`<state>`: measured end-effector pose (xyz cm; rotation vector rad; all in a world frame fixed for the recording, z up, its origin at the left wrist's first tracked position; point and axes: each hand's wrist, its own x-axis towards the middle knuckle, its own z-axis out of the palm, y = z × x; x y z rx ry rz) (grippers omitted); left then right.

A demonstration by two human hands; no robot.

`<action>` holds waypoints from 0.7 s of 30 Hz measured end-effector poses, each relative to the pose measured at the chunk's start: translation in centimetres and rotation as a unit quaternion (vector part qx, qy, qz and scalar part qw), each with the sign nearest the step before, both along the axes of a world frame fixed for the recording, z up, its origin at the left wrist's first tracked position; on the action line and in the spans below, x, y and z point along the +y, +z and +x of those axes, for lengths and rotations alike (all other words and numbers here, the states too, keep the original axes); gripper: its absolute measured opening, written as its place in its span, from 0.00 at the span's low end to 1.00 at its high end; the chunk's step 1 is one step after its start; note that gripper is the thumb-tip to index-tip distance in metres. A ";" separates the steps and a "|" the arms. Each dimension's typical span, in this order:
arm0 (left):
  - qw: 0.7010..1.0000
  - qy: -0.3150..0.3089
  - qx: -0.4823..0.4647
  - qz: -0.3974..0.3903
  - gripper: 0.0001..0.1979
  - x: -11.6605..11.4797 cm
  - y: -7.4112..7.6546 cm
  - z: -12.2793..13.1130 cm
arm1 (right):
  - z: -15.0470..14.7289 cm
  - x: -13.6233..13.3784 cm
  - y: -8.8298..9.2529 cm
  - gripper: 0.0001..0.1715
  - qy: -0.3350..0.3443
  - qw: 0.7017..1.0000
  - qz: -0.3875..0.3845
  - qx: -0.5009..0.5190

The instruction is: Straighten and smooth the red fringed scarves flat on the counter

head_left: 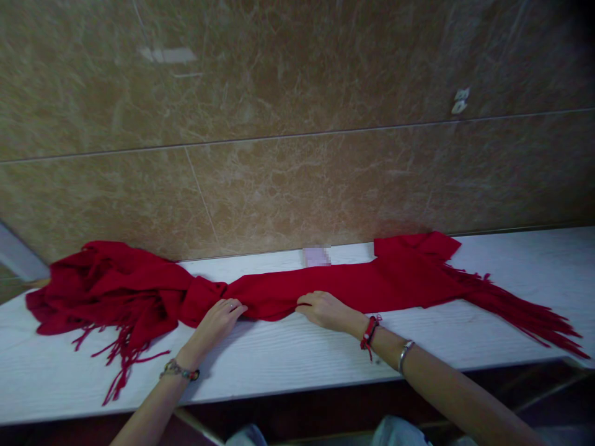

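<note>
A long red scarf (pixel 348 286) with fringed ends lies across the white table. Its left part is bunched in loose folds, while the middle is a flat, narrow band. On the right the band widens, with one flap angled towards the wall and the fringe fanned out over the tabletop. My left hand (pixel 219 321) pinches the near edge just right of the bunched part; its fingertips are partly hidden. Farther right, my right hand (pixel 328 311) grips the same near edge between thumb and curled fingers. The edge sags slightly between both hands.
The white table (pixel 260 365) is narrow and runs along a brown marble-tiled wall (pixel 297 186). A small pale pink, blurred item (pixel 317 256) lies behind the scarf by the wall. White fixtures (pixel 460 101) stick to the tiles. My knees (pixel 400 432) are below the front edge.
</note>
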<state>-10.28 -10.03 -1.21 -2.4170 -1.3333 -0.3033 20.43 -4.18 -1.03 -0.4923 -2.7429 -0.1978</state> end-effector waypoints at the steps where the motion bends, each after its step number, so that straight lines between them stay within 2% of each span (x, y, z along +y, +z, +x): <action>1: 1.000 0.007 -0.005 0.004 0.15 0.1 0.0 -0.1 | -0.1 0.0 -0.1 0.11 -0.005 1.000 -0.004 0.005; 7: 0.999 0.038 0.025 0.004 0.16 0.3 0.0 -0.2 | -0.5 -0.1 -0.3 0.16 -0.062 0.998 0.005 -0.015; 13: 0.999 -0.015 0.047 0.009 0.10 0.0 -0.3 0.9 | -0.5 0.1 -0.7 0.22 -0.077 0.997 0.019 0.021; 17: 0.998 -0.048 0.039 0.003 0.12 0.2 -0.4 1.5 | -0.4 0.4 -0.9 0.13 -0.071 0.997 0.029 0.027; 21: 0.999 -0.040 0.007 0.036 0.13 0.5 -0.3 1.1 | -0.5 0.6 -1.1 0.08 -0.061 0.998 0.024 0.024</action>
